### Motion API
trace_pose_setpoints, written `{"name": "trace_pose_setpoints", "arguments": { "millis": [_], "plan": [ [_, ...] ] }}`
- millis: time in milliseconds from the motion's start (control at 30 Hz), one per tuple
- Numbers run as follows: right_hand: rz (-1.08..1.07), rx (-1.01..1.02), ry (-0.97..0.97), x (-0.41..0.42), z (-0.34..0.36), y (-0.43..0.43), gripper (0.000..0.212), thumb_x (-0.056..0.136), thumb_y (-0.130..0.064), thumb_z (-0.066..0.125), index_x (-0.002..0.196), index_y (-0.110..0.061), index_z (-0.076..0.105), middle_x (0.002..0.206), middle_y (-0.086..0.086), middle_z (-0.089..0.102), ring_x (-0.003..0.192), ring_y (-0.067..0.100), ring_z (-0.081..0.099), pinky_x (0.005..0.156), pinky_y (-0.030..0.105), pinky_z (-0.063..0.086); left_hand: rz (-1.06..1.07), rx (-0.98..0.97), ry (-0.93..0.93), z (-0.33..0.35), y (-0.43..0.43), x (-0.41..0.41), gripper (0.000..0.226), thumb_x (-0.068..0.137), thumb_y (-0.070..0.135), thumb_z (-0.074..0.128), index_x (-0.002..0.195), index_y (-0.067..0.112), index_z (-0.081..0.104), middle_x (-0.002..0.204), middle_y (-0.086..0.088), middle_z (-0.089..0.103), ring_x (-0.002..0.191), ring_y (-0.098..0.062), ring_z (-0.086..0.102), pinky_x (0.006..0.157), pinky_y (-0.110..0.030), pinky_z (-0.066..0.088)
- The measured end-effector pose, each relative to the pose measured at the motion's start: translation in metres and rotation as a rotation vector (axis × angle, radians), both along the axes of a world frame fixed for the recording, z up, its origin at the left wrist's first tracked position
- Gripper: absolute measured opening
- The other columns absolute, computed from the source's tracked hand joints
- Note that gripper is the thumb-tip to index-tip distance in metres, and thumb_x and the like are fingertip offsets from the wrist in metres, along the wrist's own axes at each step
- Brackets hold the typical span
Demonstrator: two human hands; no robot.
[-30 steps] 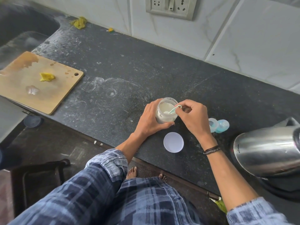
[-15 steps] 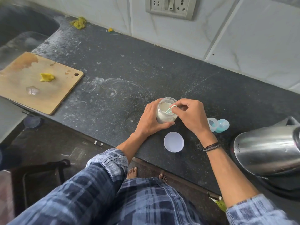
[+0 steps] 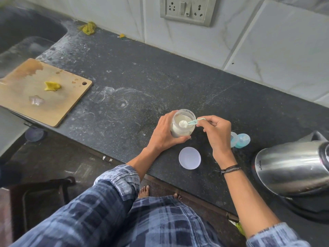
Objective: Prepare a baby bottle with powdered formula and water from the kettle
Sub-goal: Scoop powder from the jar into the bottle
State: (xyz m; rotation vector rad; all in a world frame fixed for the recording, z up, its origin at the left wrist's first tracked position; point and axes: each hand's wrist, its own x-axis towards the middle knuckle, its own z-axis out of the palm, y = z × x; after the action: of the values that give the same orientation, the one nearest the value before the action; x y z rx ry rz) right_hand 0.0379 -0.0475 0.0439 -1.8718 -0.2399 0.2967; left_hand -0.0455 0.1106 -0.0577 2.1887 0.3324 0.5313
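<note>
A clear jar of white formula powder point(image 3: 179, 131) stands open on the dark counter point(image 3: 124, 82), gripped around its side by my left hand point(image 3: 164, 133). My right hand point(image 3: 216, 130) pinches the handle of a pale green scoop point(image 3: 193, 121), whose bowl sits in the jar's mouth heaped with powder. The jar's white lid point(image 3: 189, 158) lies flat in front of the jar. Light blue baby bottle parts point(image 3: 240, 140) lie just right of my right hand, partly hidden by it. A steel kettle point(image 3: 292, 172) stands at the right edge.
A wooden cutting board point(image 3: 41, 93) with a yellow scrap lies at the left, overhanging the counter edge. The sink point(image 3: 21, 32) is at the far left. A wall socket point(image 3: 187, 9) is on the tiled wall. A dark chair point(image 3: 41, 189) stands on the floor below.
The scoop dipped into the jar half a second ago and now sits higher at the jar's mouth, filled with powder. My left hand kept its hold on the jar.
</note>
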Motion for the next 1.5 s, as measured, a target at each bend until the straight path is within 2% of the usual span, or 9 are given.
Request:
{"name": "trace_pose_setpoints", "arguments": {
  "millis": [133, 267, 333, 467, 567, 867, 1000, 1300, 1500],
  "plan": [
    [-0.054, 0.022, 0.007, -0.006, -0.002, -0.002, 0.013, 0.082, -0.004, 0.077, 0.085, -0.017, 0.080, 0.080, -0.002, 0.079, 0.071, 0.003, 0.069, 0.064, 0.015, 0.052, 0.012, -0.004, 0.008, 0.001, 0.000, 0.000, 0.094, 0.065, 0.057, 0.089, 0.143, 0.030, 0.043, 0.138, 0.016, 0.052, 0.122, 0.001, 0.043, 0.104, -0.012, 0.030],
    [-0.055, 0.023, -0.024, -0.009, -0.001, -0.002, 0.013, 0.083, -0.005, 0.079, 0.086, -0.018, 0.080, 0.080, -0.006, 0.078, 0.076, 0.009, 0.072, 0.069, 0.024, 0.058, 0.024, -0.006, 0.014, 0.000, 0.000, 0.000, 0.094, 0.064, 0.059, 0.088, 0.143, 0.032, 0.042, 0.138, 0.017, 0.051, 0.123, 0.001, 0.043, 0.105, -0.016, 0.033],
    [-0.052, 0.019, -0.046, -0.010, 0.000, -0.003, 0.014, 0.083, -0.004, 0.079, 0.085, -0.018, 0.080, 0.078, -0.009, 0.077, 0.074, 0.007, 0.071, 0.071, 0.029, 0.060, 0.030, -0.009, 0.012, 0.000, -0.001, 0.000, 0.095, 0.063, 0.059, 0.089, 0.142, 0.034, 0.042, 0.137, 0.019, 0.050, 0.123, 0.003, 0.042, 0.105, -0.017, 0.035],
    [-0.054, 0.015, -0.053, -0.011, 0.000, -0.003, 0.013, 0.083, -0.004, 0.080, 0.085, -0.017, 0.080, 0.076, -0.011, 0.076, 0.072, 0.005, 0.069, 0.073, 0.035, 0.061, 0.021, -0.001, 0.020, -0.001, 0.000, 0.001, 0.096, 0.064, 0.061, 0.088, 0.143, 0.034, 0.041, 0.138, 0.017, 0.050, 0.125, -0.006, 0.045, 0.106, -0.019, 0.035],
    [-0.074, 0.026, -0.034, -0.012, -0.001, -0.005, 0.012, 0.083, -0.006, 0.079, 0.085, -0.018, 0.080, 0.079, -0.006, 0.078, 0.078, 0.016, 0.074, 0.075, 0.040, 0.062, 0.011, -0.003, 0.020, -0.002, 0.000, 0.001, 0.095, 0.064, 0.062, 0.087, 0.143, 0.035, 0.041, 0.139, 0.018, 0.050, 0.125, -0.007, 0.046, 0.105, -0.019, 0.035],
    [-0.072, 0.038, -0.048, -0.014, -0.002, -0.003, 0.018, 0.083, -0.007, 0.079, 0.081, -0.025, 0.078, 0.077, -0.008, 0.078, 0.074, 0.011, 0.072, 0.070, 0.035, 0.061, 0.010, -0.010, 0.024, 0.000, 0.000, 0.001, 0.094, 0.065, 0.061, 0.088, 0.143, 0.035, 0.042, 0.139, 0.017, 0.051, 0.126, -0.008, 0.047, 0.106, -0.020, 0.035],
    [-0.096, 0.055, -0.033, -0.013, -0.003, -0.004, 0.018, 0.083, -0.008, 0.079, 0.082, -0.025, 0.078, 0.078, -0.004, 0.078, 0.079, 0.020, 0.075, 0.071, 0.034, 0.061, 0.008, -0.017, 0.024, 0.001, 0.000, 0.001, 0.094, 0.065, 0.061, 0.088, 0.143, 0.035, 0.042, 0.138, 0.018, 0.051, 0.125, -0.007, 0.046, 0.106, -0.023, 0.037],
    [-0.116, 0.051, -0.031, -0.015, -0.005, 0.000, 0.016, 0.082, -0.006, 0.078, 0.080, -0.022, 0.077, 0.074, -0.012, 0.076, 0.066, 0.002, 0.066, 0.065, 0.023, 0.056, 0.004, -0.026, 0.035, 0.002, 0.000, -0.001, 0.095, 0.066, 0.058, 0.089, 0.144, 0.031, 0.043, 0.141, 0.014, 0.051, 0.128, -0.010, 0.047, 0.108, -0.028, 0.037],
    [-0.111, 0.057, -0.020, -0.016, -0.004, 0.000, 0.016, 0.082, -0.006, 0.078, 0.080, -0.021, 0.077, 0.074, -0.008, 0.076, 0.064, 0.005, 0.065, 0.062, 0.021, 0.054, 0.004, -0.027, 0.037, 0.003, 0.000, 0.000, 0.096, 0.066, 0.057, 0.089, 0.145, 0.029, 0.043, 0.141, 0.013, 0.051, 0.128, -0.011, 0.047, 0.109, -0.027, 0.036]
  ]
}}
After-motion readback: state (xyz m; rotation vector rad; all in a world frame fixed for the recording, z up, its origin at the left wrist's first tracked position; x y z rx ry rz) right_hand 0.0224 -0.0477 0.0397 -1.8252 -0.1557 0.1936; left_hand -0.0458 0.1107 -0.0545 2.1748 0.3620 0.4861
